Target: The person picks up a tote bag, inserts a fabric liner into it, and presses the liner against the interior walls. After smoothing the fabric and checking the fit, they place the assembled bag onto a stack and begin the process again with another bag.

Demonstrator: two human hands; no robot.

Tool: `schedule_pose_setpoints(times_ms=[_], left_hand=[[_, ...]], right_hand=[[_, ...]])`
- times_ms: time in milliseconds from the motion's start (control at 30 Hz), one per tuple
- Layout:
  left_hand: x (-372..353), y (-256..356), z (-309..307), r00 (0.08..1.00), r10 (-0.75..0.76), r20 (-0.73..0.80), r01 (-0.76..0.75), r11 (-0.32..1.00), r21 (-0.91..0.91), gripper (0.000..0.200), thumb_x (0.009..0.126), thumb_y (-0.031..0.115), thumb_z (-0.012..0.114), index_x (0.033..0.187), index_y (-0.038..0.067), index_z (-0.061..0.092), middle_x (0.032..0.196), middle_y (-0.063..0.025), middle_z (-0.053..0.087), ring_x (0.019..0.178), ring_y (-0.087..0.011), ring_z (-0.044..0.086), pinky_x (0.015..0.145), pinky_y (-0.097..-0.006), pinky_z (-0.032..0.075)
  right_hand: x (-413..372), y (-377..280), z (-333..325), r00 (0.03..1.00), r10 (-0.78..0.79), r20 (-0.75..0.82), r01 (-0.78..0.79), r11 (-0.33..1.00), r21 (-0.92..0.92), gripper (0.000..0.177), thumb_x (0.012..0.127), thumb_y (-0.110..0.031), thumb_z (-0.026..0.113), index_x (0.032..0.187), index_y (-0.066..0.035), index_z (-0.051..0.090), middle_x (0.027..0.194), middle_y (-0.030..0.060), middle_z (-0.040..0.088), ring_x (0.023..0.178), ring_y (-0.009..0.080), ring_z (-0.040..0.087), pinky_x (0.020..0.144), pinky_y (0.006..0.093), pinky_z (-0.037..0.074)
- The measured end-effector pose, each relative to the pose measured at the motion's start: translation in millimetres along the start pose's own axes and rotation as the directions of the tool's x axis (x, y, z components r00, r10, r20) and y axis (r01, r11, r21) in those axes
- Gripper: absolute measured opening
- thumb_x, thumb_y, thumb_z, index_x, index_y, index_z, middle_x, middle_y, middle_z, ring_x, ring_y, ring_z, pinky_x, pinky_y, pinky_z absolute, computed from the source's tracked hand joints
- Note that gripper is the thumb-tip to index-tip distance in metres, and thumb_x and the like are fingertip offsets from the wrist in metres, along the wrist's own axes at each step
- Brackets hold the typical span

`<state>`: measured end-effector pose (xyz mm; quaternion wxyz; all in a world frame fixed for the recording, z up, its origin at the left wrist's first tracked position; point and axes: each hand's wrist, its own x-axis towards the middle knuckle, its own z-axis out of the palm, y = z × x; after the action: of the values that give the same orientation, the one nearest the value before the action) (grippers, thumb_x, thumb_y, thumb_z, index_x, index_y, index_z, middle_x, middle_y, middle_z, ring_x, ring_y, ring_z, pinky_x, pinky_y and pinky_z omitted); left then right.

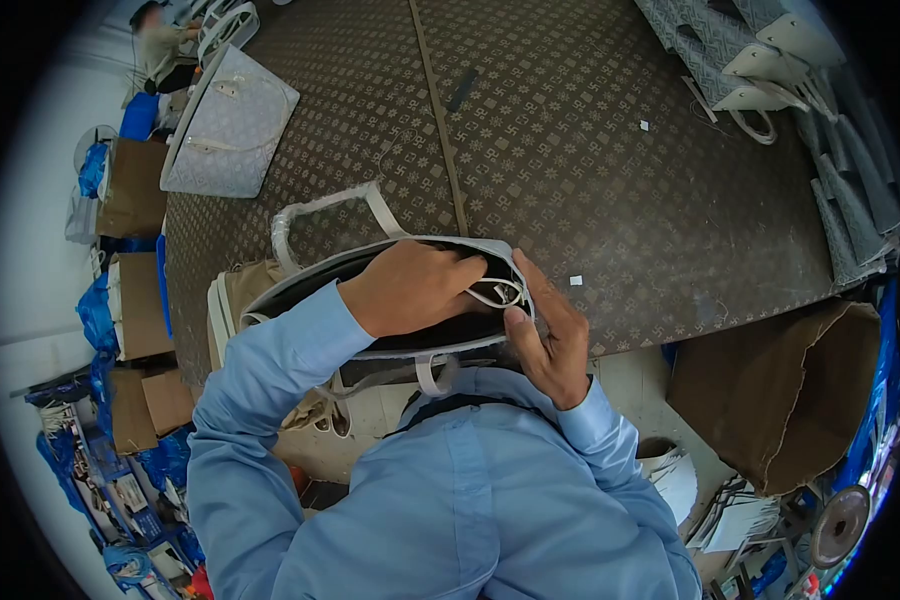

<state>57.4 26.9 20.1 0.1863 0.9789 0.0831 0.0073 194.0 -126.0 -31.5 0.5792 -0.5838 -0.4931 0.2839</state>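
Note:
An open handbag (486,243) with a dark lining lies at the table's near edge, against my body. My left hand (410,285) reaches into its mouth, fingers curled at a thin white strap (498,298) near the right end; its fingertips are partly hidden. My right hand (558,335) grips the bag's right end, with the thumb at the inner rim and the fingers along the outside. One plastic-wrapped handle (288,225) stands up on the far side. The other handle (430,375) hangs on the side toward me.
A pale patterned handbag (232,125) stands at the table's far left. Bag pieces with handles (770,60) are piled at the far right. Below the right edge sits a large open cardboard box (770,390). Small white scraps (575,281) lie on the patterned tabletop (650,220). A person (162,45) sits beyond.

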Motion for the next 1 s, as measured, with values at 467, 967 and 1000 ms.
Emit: schedule_pose_setpoints(times_ms=[467,967,1000], left_hand=[[-0.5,-2.3,-3.8,1.000,0.018,0.002,-0.018,0.999,-0.027,0.029,0.082,0.031,0.065,0.082,0.005,0.053,0.069,-0.0121,0.061,0.063,-0.0321,0.062,0.054,-0.0406,0.049],[-1.9,-0.4,4.6,0.999,0.001,-0.045,-0.001,1.000,0.011,0.020,0.080,0.022,0.064,0.081,0.004,0.054,0.064,-0.0139,0.062,0.056,-0.0314,0.062,0.049,-0.0389,0.050],[-2.0,0.6,4.8,0.999,-0.001,-0.041,0.002,1.000,0.022,0.020,0.080,0.022,0.064,0.082,0.004,0.054,0.064,-0.0138,0.062,0.056,-0.0311,0.063,0.049,-0.0386,0.050]], right_hand=[[-0.2,-0.2,3.0,0.999,-0.005,-0.051,0.005,1.000,0.005,0.041,0.086,-0.006,0.053,0.124,0.007,0.053,0.125,0.0234,0.056,0.118,0.0328,0.054,0.099,0.0361,0.041],[-1.2,-1.8,5.0,0.996,-0.007,-0.092,0.004,1.000,-0.026,0.038,0.088,-0.008,0.053,0.123,0.006,0.054,0.121,0.0240,0.058,0.114,0.0328,0.057,0.097,0.0355,0.043],[-1.8,-1.2,5.2,0.995,-0.016,-0.095,0.013,0.999,-0.034,0.038,0.088,-0.008,0.053,0.123,0.007,0.054,0.121,0.0241,0.058,0.114,0.0329,0.057,0.097,0.0354,0.043]])
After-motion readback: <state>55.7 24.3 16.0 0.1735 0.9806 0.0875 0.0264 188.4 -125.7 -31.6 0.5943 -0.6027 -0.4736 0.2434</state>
